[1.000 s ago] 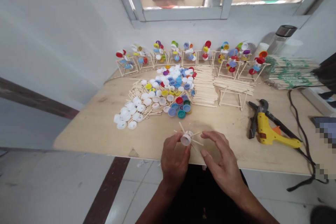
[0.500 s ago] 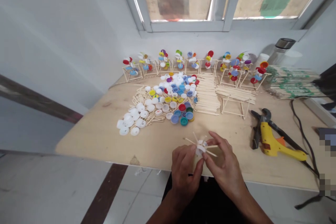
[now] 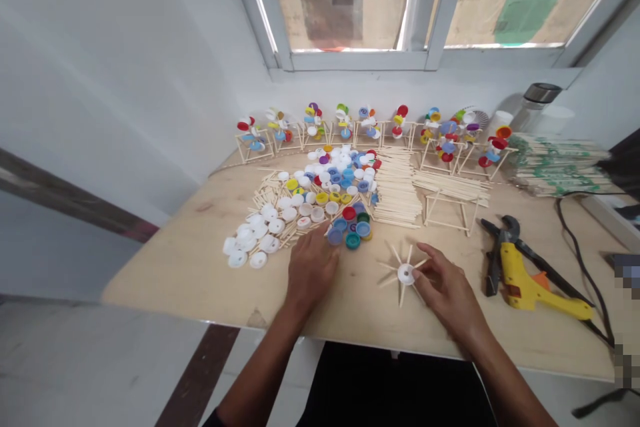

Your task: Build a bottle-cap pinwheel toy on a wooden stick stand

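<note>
A white bottle cap with several wooden sticks radiating from it (image 3: 405, 273) lies flat on the plywood table (image 3: 190, 260). My right hand (image 3: 447, 287) rests beside it, fingertips on its right-hand sticks. My left hand (image 3: 311, 265) reaches forward to the near edge of the pile of coloured and white bottle caps (image 3: 320, 197), fingers curled down by a blue cap; whether it holds one is hidden.
Loose wooden sticks (image 3: 397, 185) lie behind, with a stick frame (image 3: 450, 208). A row of finished cap-and-stick models (image 3: 370, 125) lines the wall. A yellow glue gun (image 3: 530, 280) and pliers (image 3: 495, 257) lie right, with a cord and stick packets (image 3: 560, 163).
Both hands held the spoked cap together above the table edge. Now it lies on the table under my right fingertips, and my left hand has let go and reached to the cap pile.
</note>
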`<action>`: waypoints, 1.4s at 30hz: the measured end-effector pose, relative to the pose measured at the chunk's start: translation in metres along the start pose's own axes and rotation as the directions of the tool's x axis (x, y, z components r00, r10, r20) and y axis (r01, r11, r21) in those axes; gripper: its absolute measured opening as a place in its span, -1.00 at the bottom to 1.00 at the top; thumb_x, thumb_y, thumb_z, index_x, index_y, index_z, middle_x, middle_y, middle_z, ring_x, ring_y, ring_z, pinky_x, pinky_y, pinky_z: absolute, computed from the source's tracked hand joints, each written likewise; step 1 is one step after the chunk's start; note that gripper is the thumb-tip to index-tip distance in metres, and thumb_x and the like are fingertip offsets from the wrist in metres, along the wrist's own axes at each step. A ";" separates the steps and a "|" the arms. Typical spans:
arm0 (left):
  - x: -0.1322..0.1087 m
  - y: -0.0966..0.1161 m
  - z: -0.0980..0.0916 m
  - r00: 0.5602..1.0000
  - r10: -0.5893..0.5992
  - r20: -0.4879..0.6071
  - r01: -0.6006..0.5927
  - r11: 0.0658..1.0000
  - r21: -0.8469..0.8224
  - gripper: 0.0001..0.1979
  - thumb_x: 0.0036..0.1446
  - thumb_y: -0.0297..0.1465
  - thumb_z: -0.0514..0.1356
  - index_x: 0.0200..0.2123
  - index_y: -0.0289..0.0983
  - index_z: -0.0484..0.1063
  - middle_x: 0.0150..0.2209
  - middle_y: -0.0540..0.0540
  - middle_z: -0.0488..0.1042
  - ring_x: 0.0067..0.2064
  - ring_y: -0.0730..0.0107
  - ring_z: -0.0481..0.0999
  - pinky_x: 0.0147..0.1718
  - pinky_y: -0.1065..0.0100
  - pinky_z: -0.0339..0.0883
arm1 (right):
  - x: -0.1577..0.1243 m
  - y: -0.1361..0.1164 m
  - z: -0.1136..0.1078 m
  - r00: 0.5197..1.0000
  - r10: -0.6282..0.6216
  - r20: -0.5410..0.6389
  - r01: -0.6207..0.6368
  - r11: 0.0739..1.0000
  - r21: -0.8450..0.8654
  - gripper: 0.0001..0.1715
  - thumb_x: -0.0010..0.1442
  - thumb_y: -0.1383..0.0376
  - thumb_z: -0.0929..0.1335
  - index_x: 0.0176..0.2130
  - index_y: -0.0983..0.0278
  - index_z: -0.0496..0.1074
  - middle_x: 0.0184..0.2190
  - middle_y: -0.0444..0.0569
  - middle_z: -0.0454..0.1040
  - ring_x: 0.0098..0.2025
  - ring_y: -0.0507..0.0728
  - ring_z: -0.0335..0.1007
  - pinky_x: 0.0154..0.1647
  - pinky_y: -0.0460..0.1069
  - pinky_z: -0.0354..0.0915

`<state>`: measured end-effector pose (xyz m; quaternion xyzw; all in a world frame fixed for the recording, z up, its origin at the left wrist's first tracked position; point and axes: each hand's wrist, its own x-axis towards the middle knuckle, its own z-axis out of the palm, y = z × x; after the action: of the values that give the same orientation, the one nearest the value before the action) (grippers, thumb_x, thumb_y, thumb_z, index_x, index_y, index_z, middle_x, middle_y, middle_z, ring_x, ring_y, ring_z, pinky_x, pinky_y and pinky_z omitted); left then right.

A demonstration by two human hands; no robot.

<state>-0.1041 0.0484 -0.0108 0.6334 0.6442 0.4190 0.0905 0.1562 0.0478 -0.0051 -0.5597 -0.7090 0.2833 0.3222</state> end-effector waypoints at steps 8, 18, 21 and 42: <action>0.015 -0.003 0.013 0.994 0.064 0.093 -0.083 0.974 0.212 -0.47 0.05 -0.41 0.17 0.13 -0.25 0.28 -0.05 -0.25 0.50 0.01 -0.03 0.44 -0.04 0.06 0.28 | -0.007 0.008 -0.008 0.990 -0.052 -0.132 0.021 0.974 -0.224 -0.51 0.23 0.09 0.26 0.08 0.25 0.31 -0.28 -0.01 0.58 -0.15 0.26 0.48 0.02 0.26 0.23; 0.008 -0.003 0.010 0.992 0.047 0.120 -0.083 0.943 0.321 -0.55 0.11 -0.36 0.10 0.10 -0.28 0.30 -0.09 -0.21 0.52 -0.06 0.09 0.49 -0.11 0.13 0.37 | -0.022 0.021 -0.004 0.976 -0.036 -0.214 0.008 0.991 -0.131 -0.54 0.24 0.11 0.26 0.09 0.21 0.31 -0.19 0.01 0.55 -0.09 0.23 0.46 0.04 0.19 0.26; 0.001 -0.004 0.006 0.994 0.031 0.102 -0.060 0.954 0.293 -0.55 0.12 -0.33 0.10 0.08 -0.29 0.31 -0.14 -0.20 0.51 -0.11 0.11 0.50 -0.16 0.15 0.39 | -0.023 0.023 -0.004 0.973 -0.033 -0.227 0.011 0.995 -0.097 -0.56 0.24 0.12 0.27 0.07 0.20 0.32 -0.18 0.01 0.55 -0.08 0.23 0.45 0.04 0.20 0.27; -0.033 0.022 0.013 0.987 -0.041 0.155 0.043 0.999 -0.009 -0.58 0.11 -0.33 0.15 0.06 -0.24 0.33 -0.12 -0.14 0.52 -0.18 0.29 0.51 -0.17 0.24 0.42 | -0.024 0.025 -0.003 0.973 -0.069 -0.222 0.045 0.993 -0.112 -0.61 0.23 0.10 0.28 0.01 0.18 0.37 -0.21 -0.02 0.56 -0.07 0.25 0.44 0.04 0.21 0.22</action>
<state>-0.0733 0.0211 -0.0187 0.6497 0.6460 0.3705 0.1527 0.1779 0.0298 -0.0250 -0.5838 -0.6977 0.1707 0.3784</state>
